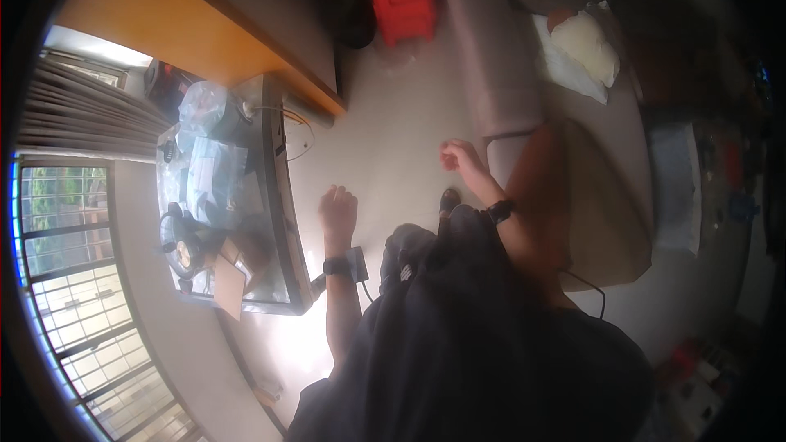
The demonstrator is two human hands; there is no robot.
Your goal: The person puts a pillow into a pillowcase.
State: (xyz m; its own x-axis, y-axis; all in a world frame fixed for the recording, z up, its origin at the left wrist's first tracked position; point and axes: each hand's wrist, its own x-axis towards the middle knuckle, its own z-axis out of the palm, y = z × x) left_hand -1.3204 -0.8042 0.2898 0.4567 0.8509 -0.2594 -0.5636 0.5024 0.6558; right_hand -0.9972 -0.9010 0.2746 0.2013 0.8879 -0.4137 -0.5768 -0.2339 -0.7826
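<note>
My left hand (338, 209) hangs over the floor, right of the cluttered table (284, 196). Its fingers are curled in and no object shows in it. A dark strap with a small box circles that wrist. My right hand (462, 158) is beside the grey sofa (500, 73), its fingers bent into a loose fist with nothing visible inside. That wrist wears a dark band (500, 211). Neither hand touches the furniture as far as I can see. Below them is the pale floor (393, 116), with one dark shoe (450, 199) of mine showing.
Plastic bags (212, 178), an open cardboard box (230, 279) and a round dark appliance (182, 252) crowd the table. A red plastic stool (402, 0) stands ahead near a dark plant pot (356, 24). A pale cushion (586, 49) lies on the sofa. Barred windows (73, 294) line the left.
</note>
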